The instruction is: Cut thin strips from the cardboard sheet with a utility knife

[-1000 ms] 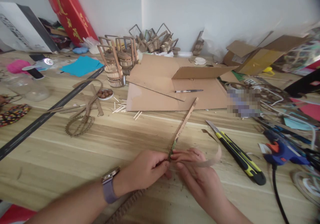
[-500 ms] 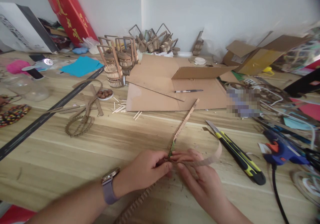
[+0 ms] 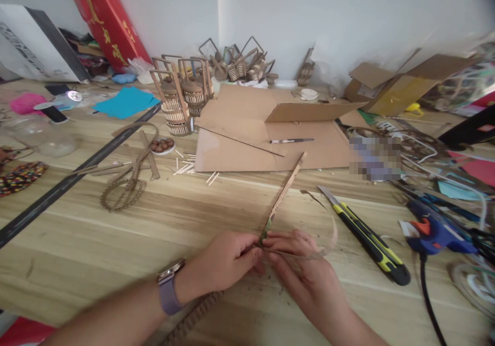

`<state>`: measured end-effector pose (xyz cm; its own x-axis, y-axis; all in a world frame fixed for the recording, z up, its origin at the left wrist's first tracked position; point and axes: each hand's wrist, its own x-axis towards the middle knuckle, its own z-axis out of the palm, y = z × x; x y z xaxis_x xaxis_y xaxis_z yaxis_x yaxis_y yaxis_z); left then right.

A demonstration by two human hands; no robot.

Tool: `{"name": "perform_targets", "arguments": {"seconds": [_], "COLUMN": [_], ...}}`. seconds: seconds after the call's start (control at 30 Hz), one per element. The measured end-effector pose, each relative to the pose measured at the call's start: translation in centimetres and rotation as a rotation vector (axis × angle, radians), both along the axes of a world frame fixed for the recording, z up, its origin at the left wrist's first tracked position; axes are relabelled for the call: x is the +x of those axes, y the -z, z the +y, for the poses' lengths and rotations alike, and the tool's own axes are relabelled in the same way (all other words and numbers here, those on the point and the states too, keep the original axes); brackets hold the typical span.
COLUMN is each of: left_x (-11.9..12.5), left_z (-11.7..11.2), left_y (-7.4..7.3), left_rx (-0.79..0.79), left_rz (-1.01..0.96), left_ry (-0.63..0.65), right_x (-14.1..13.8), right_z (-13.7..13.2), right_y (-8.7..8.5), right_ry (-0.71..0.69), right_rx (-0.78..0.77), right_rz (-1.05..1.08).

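In the head view, my left hand (image 3: 218, 263), with a watch on its wrist, pinches a narrow brown strip (image 3: 284, 194) that points up and away and is greenish near the fingers. Close beside it, my right hand (image 3: 307, 266) pinches a thin, pale brown band (image 3: 334, 230), which curls out to the right in a loop. From under my left hand a notched brown strip (image 3: 195, 312) runs down to the lower edge. Where the strips meet is hidden by my fingers. Right of my hands lies a yellow and black utility knife (image 3: 365, 237), blade out.
A blue glue gun (image 3: 443, 232) with a black cord lies at the right. Behind are flattened cardboard (image 3: 232, 145), a pen (image 3: 292, 141) and small lidded baskets (image 3: 176, 109). Left lie a coiled notched strip (image 3: 119, 196), small sticks (image 3: 185, 166) and a dish of brown beads (image 3: 162, 146).
The curled band has turned, so its loop now shows a dark loose end farther up. The notched strip's tail has shifted a little left. Both hands stay nearly in place.
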<state>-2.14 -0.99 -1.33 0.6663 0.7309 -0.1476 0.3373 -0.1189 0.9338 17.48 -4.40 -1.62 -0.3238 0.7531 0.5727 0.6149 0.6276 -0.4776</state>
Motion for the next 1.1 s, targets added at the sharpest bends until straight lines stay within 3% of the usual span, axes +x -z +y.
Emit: {"name": "perform_targets", "arguments": {"seconds": [0.13, 0.37, 0.87, 1.1], "left_x": [-0.09, -0.1, -0.18, 0.05], "left_z": [-0.05, -0.03, -0.01, 0.01], "left_y": [-0.04, -0.28, -0.7, -0.39], "left_rx": [0.049, 0.05, 0.055, -0.019], "left_rz": [0.034, 0.064, 0.083, -0.003], "left_ry": [0.012, 0.012, 0.024, 0.004], "right_x": [0.14, 0.27, 0.28, -0.1], "right_z": [-0.15, -0.39, -0.33, -0.31], "right_y": [-0.2, 0.01, -0.31, -0.37], "right_ry": [0.008, 0.093, 0.067, -0.023], "right_rx": [0.0, -0.133, -0.147, -0.087], "right_rz": [-0.008, 0.092, 0.116, 0.061]}}
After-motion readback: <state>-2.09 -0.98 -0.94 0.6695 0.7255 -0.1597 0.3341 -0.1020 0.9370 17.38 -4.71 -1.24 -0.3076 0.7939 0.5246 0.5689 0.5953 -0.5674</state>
